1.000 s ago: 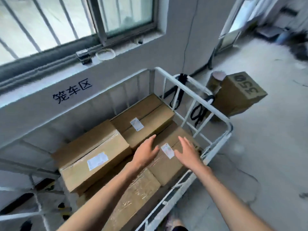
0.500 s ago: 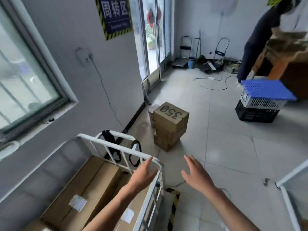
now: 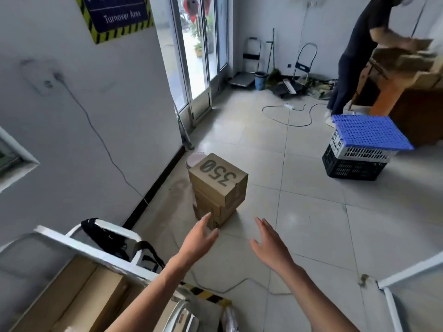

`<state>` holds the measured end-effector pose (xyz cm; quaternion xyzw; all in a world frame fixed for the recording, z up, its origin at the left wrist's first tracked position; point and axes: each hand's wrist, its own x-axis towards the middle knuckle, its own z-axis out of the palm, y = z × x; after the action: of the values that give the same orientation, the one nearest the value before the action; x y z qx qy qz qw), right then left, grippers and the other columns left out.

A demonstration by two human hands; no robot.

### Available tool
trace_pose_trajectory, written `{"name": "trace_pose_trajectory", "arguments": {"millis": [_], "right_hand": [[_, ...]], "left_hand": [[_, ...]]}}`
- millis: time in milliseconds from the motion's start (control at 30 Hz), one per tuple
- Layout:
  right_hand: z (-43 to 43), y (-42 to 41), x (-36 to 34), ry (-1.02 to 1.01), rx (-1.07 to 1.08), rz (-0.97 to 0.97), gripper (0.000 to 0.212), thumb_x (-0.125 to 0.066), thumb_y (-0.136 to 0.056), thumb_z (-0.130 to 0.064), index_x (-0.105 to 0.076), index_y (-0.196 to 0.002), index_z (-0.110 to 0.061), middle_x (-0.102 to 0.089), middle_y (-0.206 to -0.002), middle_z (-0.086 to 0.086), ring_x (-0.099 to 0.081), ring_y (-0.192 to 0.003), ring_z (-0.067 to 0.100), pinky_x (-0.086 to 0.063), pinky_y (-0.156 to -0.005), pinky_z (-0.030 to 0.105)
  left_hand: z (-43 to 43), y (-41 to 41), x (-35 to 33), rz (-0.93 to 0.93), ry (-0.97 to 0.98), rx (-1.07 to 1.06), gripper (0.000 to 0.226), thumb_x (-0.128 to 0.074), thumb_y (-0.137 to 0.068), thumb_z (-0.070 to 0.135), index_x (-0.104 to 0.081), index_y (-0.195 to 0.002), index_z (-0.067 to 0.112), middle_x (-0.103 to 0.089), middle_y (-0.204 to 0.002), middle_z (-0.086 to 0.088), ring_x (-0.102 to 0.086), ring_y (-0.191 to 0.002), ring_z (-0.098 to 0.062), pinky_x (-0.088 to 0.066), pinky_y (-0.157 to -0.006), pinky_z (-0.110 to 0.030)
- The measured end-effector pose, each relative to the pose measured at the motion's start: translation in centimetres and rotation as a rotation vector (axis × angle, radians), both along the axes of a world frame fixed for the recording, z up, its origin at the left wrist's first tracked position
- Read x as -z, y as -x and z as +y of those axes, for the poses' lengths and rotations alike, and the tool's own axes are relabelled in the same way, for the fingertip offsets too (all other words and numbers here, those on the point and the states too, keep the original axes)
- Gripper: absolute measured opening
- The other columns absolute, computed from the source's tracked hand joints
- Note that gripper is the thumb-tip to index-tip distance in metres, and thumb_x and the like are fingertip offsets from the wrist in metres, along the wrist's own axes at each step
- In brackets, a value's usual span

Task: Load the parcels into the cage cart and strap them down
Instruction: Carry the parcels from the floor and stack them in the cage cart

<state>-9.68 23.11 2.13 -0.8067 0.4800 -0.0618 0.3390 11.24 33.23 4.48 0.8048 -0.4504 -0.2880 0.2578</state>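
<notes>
On the glossy tiled floor by the wall: stack of brown cardboard boxes (image 3: 218,190), matte and square-edged, top one stamped "350" in big black digits. Both hands out over the floor short of it, left hand (image 3: 199,238) and right hand (image 3: 269,243), fingers spread wide, holding nothing. White metal cage cart (image 3: 79,245) bottom left, more cardboard parcels (image 3: 79,293) inside, black strap (image 3: 105,236) draped on its rail. Blue perforated crate lid (image 3: 369,130) over white and black crates, well apart. "Turnover Area" sign (image 3: 117,15) on wall.

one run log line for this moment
hands: left open, right open | target: box stack on floor | cart: part loaded
</notes>
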Motion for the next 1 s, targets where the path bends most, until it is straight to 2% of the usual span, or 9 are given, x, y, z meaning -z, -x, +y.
{"name": "trace_pose_trajectory", "arguments": {"millis": [100, 167, 300, 467, 667, 800, 1000], "right_hand": [[-5.6, -4.1, 1.3, -0.060, 0.024, 0.027, 0.069, -0.048, -0.098, -0.032, -0.016, -0.158, -0.025, -0.013, -0.167, 0.003, -0.016, -0.152, 0.019, -0.023, -0.118, 0.034], [-5.4, -4.8, 0.9, -0.050, 0.017, 0.005, 0.069, -0.048, -0.098, -0.032, -0.015, -0.158, -0.025, -0.014, -0.166, 0.003, -0.015, -0.152, 0.018, -0.022, -0.118, 0.033], [-11.2, -8.7, 1.3, -0.097, 0.048, -0.023, 0.069, -0.048, -0.097, -0.034, -0.014, -0.158, -0.030, -0.016, -0.166, -0.002, -0.015, -0.152, 0.015, -0.024, -0.118, 0.034], [-18.5, -12.6, 3.1, -0.183, 0.061, 0.009, 0.070, -0.048, -0.098, -0.036, -0.014, -0.158, -0.028, -0.016, -0.166, -0.003, -0.019, -0.151, 0.016, -0.025, -0.118, 0.034], [-27.3, -17.6, 8.1, -0.330, 0.020, 0.065, 0.069, -0.046, -0.099, -0.039, -0.013, -0.158, -0.027, -0.015, -0.166, 0.000, -0.022, -0.150, 0.021, -0.028, -0.117, 0.039], [-31.4, -20.9, 12.3, -0.433, -0.031, 0.133, 0.071, -0.045, -0.097, -0.039, -0.011, -0.158, -0.028, -0.014, -0.166, 0.002, -0.024, -0.149, 0.024, -0.029, -0.115, 0.039], [-36.1, -26.2, 18.7, -0.532, -0.049, 0.188, 0.072, -0.043, -0.094, -0.039, -0.012, -0.158, -0.025, -0.015, -0.166, 0.003, -0.027, -0.147, 0.027, -0.031, -0.113, 0.044]], "left_hand": [[-8.3, -3.2, 1.9, 0.043, -0.046, 0.001, 0.067, -0.057, -0.100, 0.034, -0.028, -0.158, 0.016, -0.036, -0.161, -0.006, -0.035, -0.147, -0.020, -0.028, -0.116, -0.029], [-9.5, -3.4, 1.5, 0.019, -0.058, 0.024, 0.066, -0.057, -0.100, 0.033, -0.029, -0.157, 0.014, -0.038, -0.160, -0.008, -0.037, -0.146, -0.021, -0.029, -0.116, -0.030], [-17.5, -6.7, 2.0, 0.020, -0.090, 0.068, 0.062, -0.057, -0.096, 0.029, -0.037, -0.152, 0.011, -0.049, -0.151, -0.013, -0.047, -0.137, -0.025, -0.037, -0.108, -0.029], [-25.5, -10.9, 3.4, 0.016, -0.121, 0.064, 0.067, -0.058, -0.097, 0.032, -0.033, -0.155, 0.010, -0.044, -0.155, -0.012, -0.041, -0.143, -0.024, -0.032, -0.116, -0.033], [-32.6, -15.5, 8.3, 0.030, -0.225, -0.010, 0.068, -0.058, -0.096, 0.033, -0.033, -0.156, 0.013, -0.044, -0.156, -0.009, -0.041, -0.144, -0.023, -0.033, -0.119, -0.039], [-35.5, -17.5, 12.2, 0.001, -0.311, -0.072, 0.061, -0.057, -0.093, 0.039, -0.043, -0.149, 0.016, -0.056, -0.145, -0.009, -0.049, -0.134, -0.024, -0.041, -0.110, -0.039], [-41.1, -22.3, 19.0, -0.087, -0.385, -0.082, 0.062, -0.056, -0.096, 0.038, -0.043, -0.150, 0.012, -0.056, -0.142, -0.013, -0.048, -0.135, -0.028, -0.035, -0.116, -0.042]]}}
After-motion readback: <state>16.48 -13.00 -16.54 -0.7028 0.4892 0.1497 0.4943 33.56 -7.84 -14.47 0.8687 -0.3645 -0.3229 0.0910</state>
